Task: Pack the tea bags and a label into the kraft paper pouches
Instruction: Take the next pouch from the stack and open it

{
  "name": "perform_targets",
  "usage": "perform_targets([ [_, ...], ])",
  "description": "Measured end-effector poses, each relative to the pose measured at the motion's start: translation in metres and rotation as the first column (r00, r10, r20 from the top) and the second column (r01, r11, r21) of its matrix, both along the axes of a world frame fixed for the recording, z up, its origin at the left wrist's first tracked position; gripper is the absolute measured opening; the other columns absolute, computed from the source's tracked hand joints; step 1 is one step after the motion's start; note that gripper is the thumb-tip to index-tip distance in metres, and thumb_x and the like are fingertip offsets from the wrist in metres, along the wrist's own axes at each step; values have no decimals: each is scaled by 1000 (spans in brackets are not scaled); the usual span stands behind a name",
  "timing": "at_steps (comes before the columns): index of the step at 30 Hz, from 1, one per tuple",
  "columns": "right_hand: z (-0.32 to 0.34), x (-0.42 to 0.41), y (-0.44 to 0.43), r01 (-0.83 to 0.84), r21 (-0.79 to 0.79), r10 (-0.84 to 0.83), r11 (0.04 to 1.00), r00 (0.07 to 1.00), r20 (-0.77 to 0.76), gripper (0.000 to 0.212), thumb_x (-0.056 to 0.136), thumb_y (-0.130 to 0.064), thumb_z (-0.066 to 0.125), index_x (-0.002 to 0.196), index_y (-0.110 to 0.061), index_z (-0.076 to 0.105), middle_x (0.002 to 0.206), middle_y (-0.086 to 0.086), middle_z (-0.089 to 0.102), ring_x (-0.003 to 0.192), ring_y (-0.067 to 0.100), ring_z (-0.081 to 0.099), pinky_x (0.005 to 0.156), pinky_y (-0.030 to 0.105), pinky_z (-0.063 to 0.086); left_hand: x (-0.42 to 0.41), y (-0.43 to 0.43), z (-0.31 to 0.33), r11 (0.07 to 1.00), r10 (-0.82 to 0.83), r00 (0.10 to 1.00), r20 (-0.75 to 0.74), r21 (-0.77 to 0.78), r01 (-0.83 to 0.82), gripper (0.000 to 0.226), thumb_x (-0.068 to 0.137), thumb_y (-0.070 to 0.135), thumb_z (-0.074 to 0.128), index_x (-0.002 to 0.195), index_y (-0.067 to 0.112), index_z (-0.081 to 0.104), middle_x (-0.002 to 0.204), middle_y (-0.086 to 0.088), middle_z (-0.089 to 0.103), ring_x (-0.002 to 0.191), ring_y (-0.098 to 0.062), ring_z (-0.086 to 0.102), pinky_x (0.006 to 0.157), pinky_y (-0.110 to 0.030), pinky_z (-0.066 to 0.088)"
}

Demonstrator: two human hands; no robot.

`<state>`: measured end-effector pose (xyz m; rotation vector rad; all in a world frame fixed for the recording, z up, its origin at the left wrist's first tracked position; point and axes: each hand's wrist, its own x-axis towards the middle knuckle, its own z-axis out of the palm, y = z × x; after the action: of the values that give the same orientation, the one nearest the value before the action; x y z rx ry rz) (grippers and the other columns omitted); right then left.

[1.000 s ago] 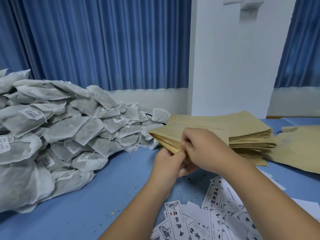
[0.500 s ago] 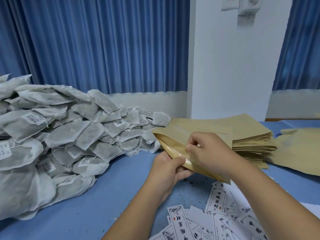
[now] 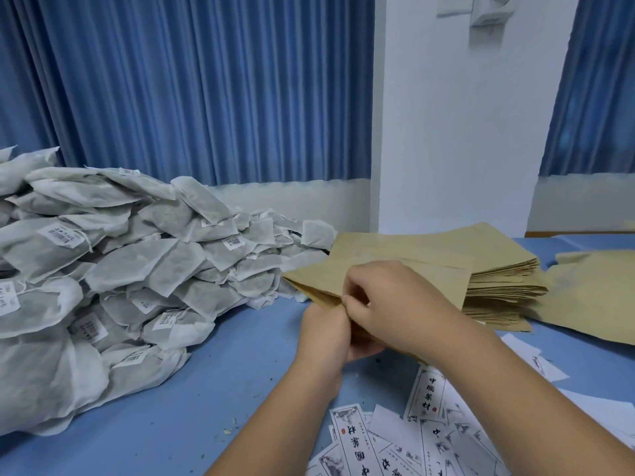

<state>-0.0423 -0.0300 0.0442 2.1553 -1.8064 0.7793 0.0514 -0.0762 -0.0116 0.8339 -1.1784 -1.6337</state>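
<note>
While left hand (image 3: 323,333) and right hand (image 3: 395,304) pinch one kraft pouch (image 3: 318,281) beside the pouch stack (image 3: 498,280), nothing looks packed yet; tea bags (image 3: 137,269), labels (image 3: 426,396) untouched.

The desk (image 3: 220,389) has a plain blue top that runs from the near edge back to the wall. A big heap of white tea bags (image 3: 120,269) covers its left side, many with small barcode stickers, sloping down toward the middle. Just beside the heap's right end, at the back, sits a thick stack of kraft pouches (image 3: 498,269), lying flat and fanned a little. More loose pouches (image 3: 591,290) lie flat to the right of it, touching the stack. At the near right, printed labels (image 3: 429,438) are scattered and overlapping, with blank white slips (image 3: 536,362) among them. Small crumbs (image 3: 228,431) dot the bare blue.
</note>
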Motion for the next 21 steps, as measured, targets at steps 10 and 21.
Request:
perform_targets([
  [10,-13,15,-2,225,75,-204,971,954,-222,16,85,-22,48,97,-21,59,90,1,55,73,27,47,51,30,21,6,3,5,994,99,990,100,-65,-93,23,82,-6,39,76,10,55,44,1,53,35,-10,51,39,-19,42],
  [21,-7,21,-1,226,32,-208,974,936,-284,18,79,-9,52,69,-18,40,67,-2,28,63,25,36,46,28,13,5,-6,3,953,279,946,165,-168,-251,10,75,4,50,78,13,53,58,-6,53,41,-14,46,41,-20,39],
])
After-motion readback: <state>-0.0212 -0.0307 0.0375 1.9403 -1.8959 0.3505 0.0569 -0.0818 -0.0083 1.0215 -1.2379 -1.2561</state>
